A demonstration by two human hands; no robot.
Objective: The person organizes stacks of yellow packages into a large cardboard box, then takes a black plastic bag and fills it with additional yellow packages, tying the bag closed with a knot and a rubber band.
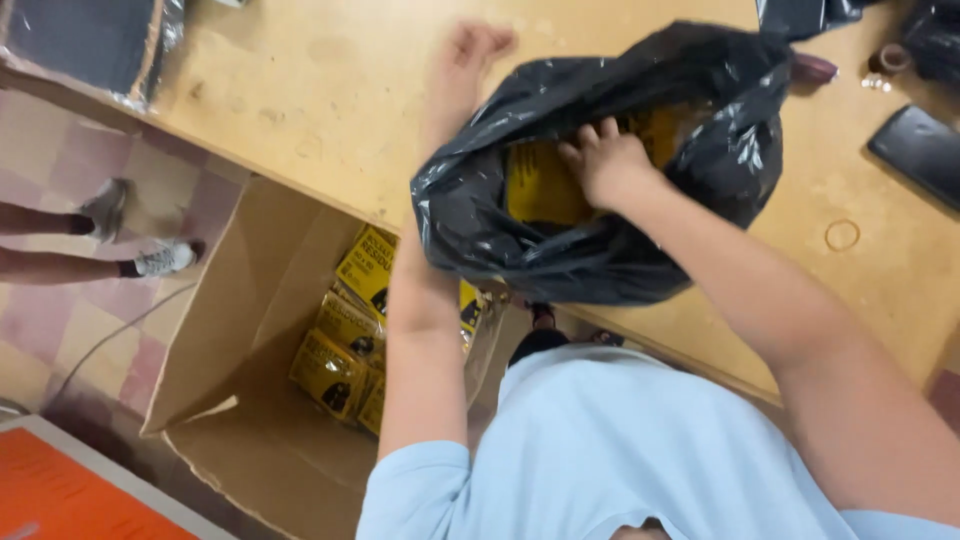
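A black plastic bag lies open on the wooden table. Inside it are yellow packets. My right hand reaches into the bag's mouth, its fingers curled onto the yellow packets. My left forearm passes under the bag's left side, and my left hand sticks out beyond it over the table, blurred, with fingers apart and nothing in it.
An open cardboard box stands on the floor against the table edge, with several yellow packets in it. Another person's feet in shoes are at the left. A black flat object, a rubber band and a small roll lie at the right.
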